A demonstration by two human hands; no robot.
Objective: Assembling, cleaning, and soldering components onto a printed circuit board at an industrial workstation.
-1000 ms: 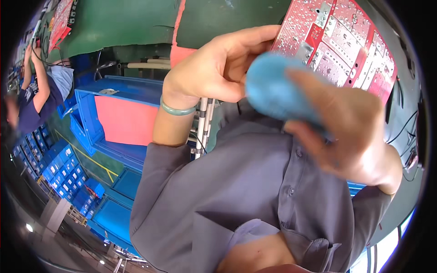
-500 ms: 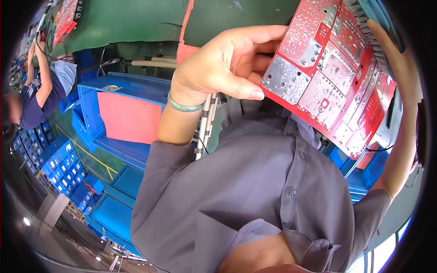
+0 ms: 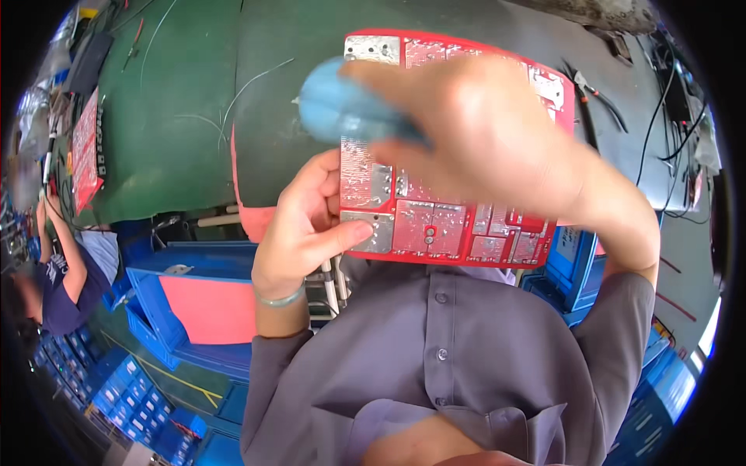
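Observation:
A large red circuit board (image 3: 431, 229), its solder side up, lies tilted in front of my chest over the table edge. My left hand (image 3: 299, 225) grips its left edge, thumb on the upper face and fingers underneath. Above the board, my right hand (image 3: 482, 132) is closed round a blue brush (image 3: 342, 101), blurred by motion. The brush reaches past the board's left edge; its bristles are hidden in this view. My right hand and forearm cover much of the board's middle.
The green-topped table (image 3: 171, 140) holds loose thin wires and, at right, pliers (image 3: 602, 105) with dark handles. Blue crates (image 3: 194, 264), one with a pink sheet (image 3: 210, 311), stand below left. A co-worker (image 3: 70, 272) handles another red board (image 3: 85, 155) at far left.
The board has come down from the upper right to the middle and lies more level. My right hand with the brush has swung from its far right edge leftward across it.

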